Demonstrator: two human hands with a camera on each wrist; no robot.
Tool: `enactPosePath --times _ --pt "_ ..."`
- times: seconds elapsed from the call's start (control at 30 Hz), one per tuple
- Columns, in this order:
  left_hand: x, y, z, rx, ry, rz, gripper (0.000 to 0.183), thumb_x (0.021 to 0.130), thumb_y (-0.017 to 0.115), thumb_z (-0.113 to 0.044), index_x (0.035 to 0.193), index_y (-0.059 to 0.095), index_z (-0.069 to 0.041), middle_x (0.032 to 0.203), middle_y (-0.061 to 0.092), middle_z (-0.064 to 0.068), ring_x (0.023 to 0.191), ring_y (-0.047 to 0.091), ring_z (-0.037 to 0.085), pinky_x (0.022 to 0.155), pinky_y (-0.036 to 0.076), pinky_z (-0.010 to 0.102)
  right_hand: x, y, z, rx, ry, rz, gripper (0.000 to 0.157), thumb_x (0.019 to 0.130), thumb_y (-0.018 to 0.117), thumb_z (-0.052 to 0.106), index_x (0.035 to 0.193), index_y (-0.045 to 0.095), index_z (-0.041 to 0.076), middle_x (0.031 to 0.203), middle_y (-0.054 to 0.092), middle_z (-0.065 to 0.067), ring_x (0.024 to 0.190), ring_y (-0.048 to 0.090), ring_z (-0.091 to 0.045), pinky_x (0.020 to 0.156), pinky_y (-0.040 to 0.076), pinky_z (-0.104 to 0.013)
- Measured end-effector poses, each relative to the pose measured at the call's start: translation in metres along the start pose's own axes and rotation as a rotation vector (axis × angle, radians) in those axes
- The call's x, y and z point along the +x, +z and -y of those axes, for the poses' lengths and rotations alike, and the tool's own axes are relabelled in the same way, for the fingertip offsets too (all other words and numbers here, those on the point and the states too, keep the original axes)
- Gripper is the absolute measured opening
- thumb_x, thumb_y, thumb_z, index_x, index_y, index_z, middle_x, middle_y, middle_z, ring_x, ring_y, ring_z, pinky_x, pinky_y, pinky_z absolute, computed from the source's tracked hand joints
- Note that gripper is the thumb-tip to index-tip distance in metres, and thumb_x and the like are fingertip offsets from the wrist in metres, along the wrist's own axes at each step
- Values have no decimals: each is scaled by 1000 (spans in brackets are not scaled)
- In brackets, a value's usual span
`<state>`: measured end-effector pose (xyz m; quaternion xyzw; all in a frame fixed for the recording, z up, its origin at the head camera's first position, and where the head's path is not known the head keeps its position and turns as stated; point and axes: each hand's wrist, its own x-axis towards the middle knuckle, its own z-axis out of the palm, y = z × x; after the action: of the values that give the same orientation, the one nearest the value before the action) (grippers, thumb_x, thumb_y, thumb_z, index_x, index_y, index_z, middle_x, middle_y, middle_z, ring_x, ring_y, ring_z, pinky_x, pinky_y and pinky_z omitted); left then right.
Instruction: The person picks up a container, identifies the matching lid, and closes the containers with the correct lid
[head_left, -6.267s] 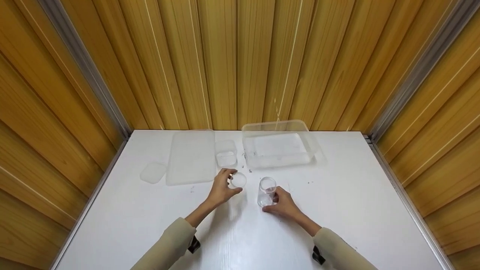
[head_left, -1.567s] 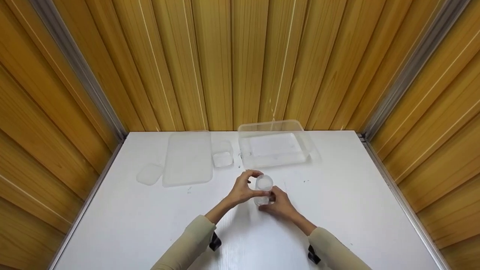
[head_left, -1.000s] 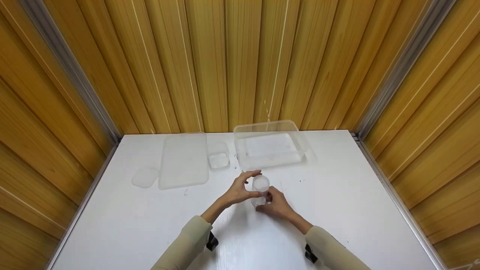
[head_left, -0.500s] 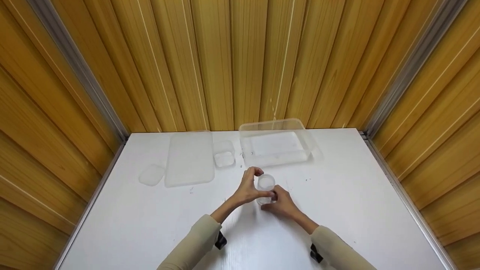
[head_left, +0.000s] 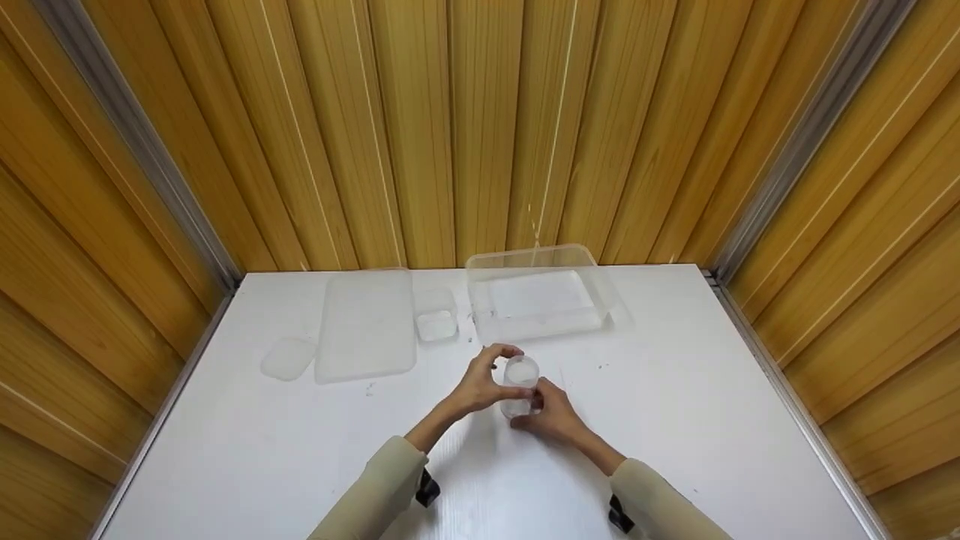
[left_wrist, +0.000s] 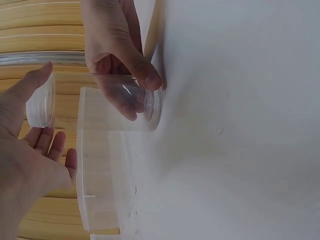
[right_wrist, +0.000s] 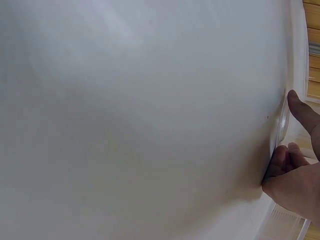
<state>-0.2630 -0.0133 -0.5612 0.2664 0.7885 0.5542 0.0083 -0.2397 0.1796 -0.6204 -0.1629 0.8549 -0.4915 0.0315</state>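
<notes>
A clear plastic jar (head_left: 516, 407) stands upright on the white table, in front of the large box. Its round translucent lid (head_left: 522, 370) sits at the mouth, and the ribbed rim of the lid (left_wrist: 40, 107) shows in the left wrist view. My left hand (head_left: 480, 384) grips this lid from the left side, thumb at the near edge and fingers at the far edge. Low on the jar, my right hand (head_left: 556, 415) holds the body between thumb and fingers. In the right wrist view the right hand (right_wrist: 295, 190) is at the jar's base, most of the jar being hidden.
Behind the hands stands a large clear plastic box (head_left: 540, 328). Left of it are a small square container (head_left: 436, 325), a large flat rectangular lid (head_left: 365, 330) and a small square lid (head_left: 289, 358). Wood-patterned panels (head_left: 480, 135) close off the back and sides.
Since the oldest frame, my left hand has carried the round lid rightward onto the jar's mouth. Over the last second both hands keep nearly the same hold; the head view shifts slightly.
</notes>
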Motion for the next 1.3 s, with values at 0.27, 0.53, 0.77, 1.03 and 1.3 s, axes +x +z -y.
enactPosePath --times 0.27,0.53,0.77,1.03,1.3 --pt "4 -7 -1 -23 -39 111 67 79 83 -6 141 59 -3 139 65 15 127 57 32 103 44 50 3 -5 0 -53 30 8 63 74 91 13 127 60 -1 114 66 -16 98 63 -24 83 54 -32" --pt "4 -2 -2 -56 -44 68 80 78 86 -10 148 50 -1 146 58 18 134 51 38 104 44 54 4 -7 -2 -29 12 9 62 73 91 11 125 60 -4 113 66 -17 97 64 -25 81 52 -26" --pt "2 10 -6 -27 -39 -89 77 70 94 -18 132 51 2 129 57 19 119 52 34 94 45 47 2 -5 -8 -20 -32 -37 54 70 92 10 114 64 -2 106 69 -14 94 62 -20 80 51 -25" --pt "1 11 -7 5 -71 -98 68 71 93 -19 123 52 -3 119 57 13 111 50 22 92 43 42 0 -2 -7 -24 -11 -36 50 73 91 12 112 62 2 103 64 -11 91 56 -18 78 47 -26" --pt "-1 3 -4 22 -6 -25 60 75 89 -16 125 61 -1 125 65 17 116 55 30 93 43 44 -3 2 -6 -5 10 -34 57 73 91 12 122 62 1 112 66 -13 98 61 -23 84 51 -29"
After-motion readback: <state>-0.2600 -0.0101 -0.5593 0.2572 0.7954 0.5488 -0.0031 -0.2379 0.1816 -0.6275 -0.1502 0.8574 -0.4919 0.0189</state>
